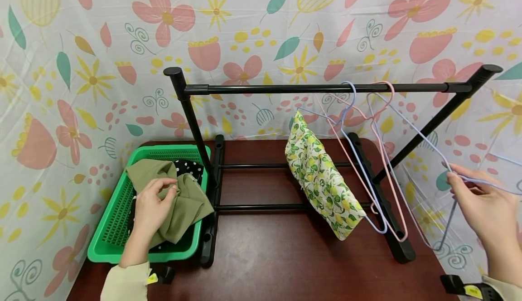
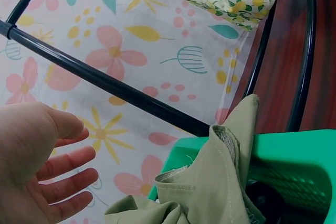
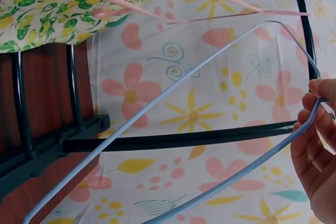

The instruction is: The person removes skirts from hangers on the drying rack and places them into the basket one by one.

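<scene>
Currently | right hand pinches blue hanger | left hand near olive cloth

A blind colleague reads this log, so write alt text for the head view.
A person's right hand holds a blue hanger beside a black garment rack where lemon-print cloth hangs, while the left hand is over olive-green cloth in a green basket. Behind is a floral backdrop.

We find the head view bright and evenly lit, with a soft shadow at lower centre on the desk; both wrist views look dimmer and softer, the black rail faintly glinting.
</scene>
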The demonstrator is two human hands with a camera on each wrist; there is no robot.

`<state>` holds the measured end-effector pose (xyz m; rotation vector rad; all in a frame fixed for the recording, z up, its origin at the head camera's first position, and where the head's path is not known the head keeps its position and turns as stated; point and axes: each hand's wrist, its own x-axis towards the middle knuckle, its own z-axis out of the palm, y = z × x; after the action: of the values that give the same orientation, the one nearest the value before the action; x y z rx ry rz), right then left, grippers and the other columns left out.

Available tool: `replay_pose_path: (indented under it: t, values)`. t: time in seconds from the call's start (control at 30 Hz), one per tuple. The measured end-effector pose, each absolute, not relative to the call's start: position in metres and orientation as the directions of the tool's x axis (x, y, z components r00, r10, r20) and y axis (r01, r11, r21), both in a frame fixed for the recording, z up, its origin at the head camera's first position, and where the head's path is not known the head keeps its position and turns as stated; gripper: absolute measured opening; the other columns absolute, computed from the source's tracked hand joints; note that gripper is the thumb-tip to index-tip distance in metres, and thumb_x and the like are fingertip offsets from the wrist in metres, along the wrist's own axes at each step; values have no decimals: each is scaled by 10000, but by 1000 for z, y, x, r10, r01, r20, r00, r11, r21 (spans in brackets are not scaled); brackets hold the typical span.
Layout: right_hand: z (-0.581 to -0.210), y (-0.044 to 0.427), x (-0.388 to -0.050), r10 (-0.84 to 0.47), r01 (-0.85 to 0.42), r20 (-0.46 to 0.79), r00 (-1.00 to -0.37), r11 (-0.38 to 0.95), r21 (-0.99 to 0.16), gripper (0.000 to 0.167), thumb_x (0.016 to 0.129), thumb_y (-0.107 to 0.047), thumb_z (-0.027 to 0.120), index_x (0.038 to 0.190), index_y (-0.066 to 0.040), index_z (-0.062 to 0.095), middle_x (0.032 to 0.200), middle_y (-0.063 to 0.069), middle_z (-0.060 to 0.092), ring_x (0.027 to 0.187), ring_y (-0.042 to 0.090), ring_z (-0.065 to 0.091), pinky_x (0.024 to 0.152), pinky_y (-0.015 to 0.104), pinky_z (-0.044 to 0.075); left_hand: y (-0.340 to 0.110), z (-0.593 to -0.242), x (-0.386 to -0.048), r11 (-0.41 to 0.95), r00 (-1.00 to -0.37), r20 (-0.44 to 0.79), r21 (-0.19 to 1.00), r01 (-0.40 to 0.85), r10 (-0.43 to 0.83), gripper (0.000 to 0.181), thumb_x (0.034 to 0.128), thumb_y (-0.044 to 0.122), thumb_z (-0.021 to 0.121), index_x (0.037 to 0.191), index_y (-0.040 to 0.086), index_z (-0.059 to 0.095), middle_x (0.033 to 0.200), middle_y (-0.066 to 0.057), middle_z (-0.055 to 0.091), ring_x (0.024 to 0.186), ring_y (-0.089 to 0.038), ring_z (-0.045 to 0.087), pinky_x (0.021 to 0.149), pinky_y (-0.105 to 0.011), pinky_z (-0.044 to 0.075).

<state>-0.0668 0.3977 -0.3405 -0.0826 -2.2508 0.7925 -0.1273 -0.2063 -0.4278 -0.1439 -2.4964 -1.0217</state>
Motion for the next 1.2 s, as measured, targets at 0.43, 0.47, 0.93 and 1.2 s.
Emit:
replay_pose_path:
  t: [0.43,0.47,0.93,1.2]
  values:
    - [-322,394,-89,120,-200,676,-727,905,-375,209,827,-85,665,1014,0,700,845,-501,395,606,-277,339,468,30,296,-193,-433,-131,675,-897,434,686,269,-84,115,865,57,615,964,63,673,956,-95,624,891,-264,591,772,-426,481]
    - [-321,394,-91,114,-200,676,-728,908,-369,208,830,-97,662,1010,1,701,841,-513,386,604,-282,332,443,46,290,-192,-433,-131,670,-897,433,692,269,-87,113,864,54,616,962,65,672,958,-98,624,888,-265,591,770,-425,484]
    - [-305,389,-121,19,-217,683,-730,942,-257,184,824,-136,659,922,4,728,662,18,594,492,-233,269,344,156,207,-174,-441,-134,620,-889,442,731,283,-115,100,849,53,638,934,80,682,928,-56,644,856,-202,609,771,-326,496]
    - [-300,388,-139,30,-184,648,-761,948,-259,248,855,-179,604,840,36,725,519,-47,566,323,-62,181,330,221,154,-170,-443,-135,604,-898,423,750,269,-124,104,848,57,635,934,83,688,980,-42,657,890,-190,626,773,-319,502]
